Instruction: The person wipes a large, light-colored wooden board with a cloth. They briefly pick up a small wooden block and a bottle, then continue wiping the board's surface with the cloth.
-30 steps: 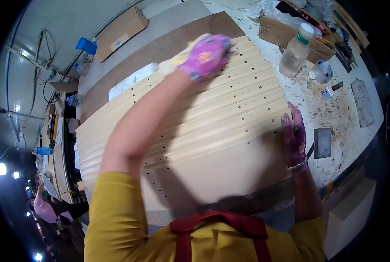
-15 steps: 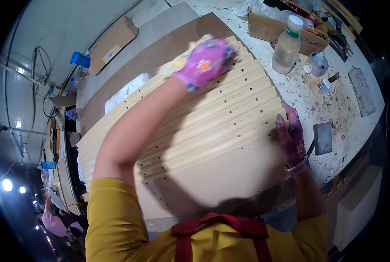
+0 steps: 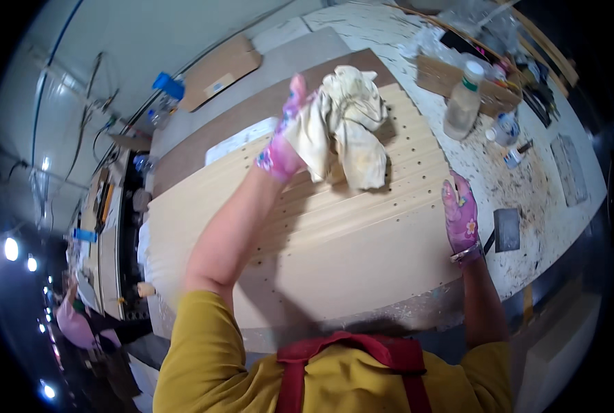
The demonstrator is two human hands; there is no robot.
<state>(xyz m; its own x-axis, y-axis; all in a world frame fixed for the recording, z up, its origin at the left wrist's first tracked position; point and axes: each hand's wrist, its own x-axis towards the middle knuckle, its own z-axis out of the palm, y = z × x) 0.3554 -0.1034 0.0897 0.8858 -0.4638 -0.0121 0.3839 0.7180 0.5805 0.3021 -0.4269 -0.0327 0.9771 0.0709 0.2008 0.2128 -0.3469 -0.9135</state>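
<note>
Wiping appears to be the work in hand: a crumpled cream rag (image 3: 345,124) is grasped in the left hand (image 3: 284,141), whose pink-gloved fingers are clenched around one bunched end while the rest hangs loose over the far part of a pale grooved wooden panel (image 3: 334,241). The rag is raised, and whether its lower folds touch the panel cannot be told. The right hand (image 3: 460,219), also gloved, is laid at the panel's right edge with fingers extended and pressed flat, grasping nothing, so the panel seems to be steadied.

For the step to be done well, the rag would best be spread into a flatter pad and drawn along the grooves rather than across them, so that the rows of small holes are not snagged. Pressure from the steadying hand would be kept at the panel's edge.

Right of the panel, on the speckled workbench (image 3: 527,199), a clear plastic bottle (image 3: 462,103) with a white cap is stood, with a smaller container (image 3: 503,127) just beside it and a dark flat block (image 3: 506,228) near the steadying hand. What the bottle holds cannot be made out. The panel's near edge is hidden by the person's yellow sleeve and red strap, and its left end is bent by the lens. The clutter at the bench's far right corner is too blurred to be identified.
</note>
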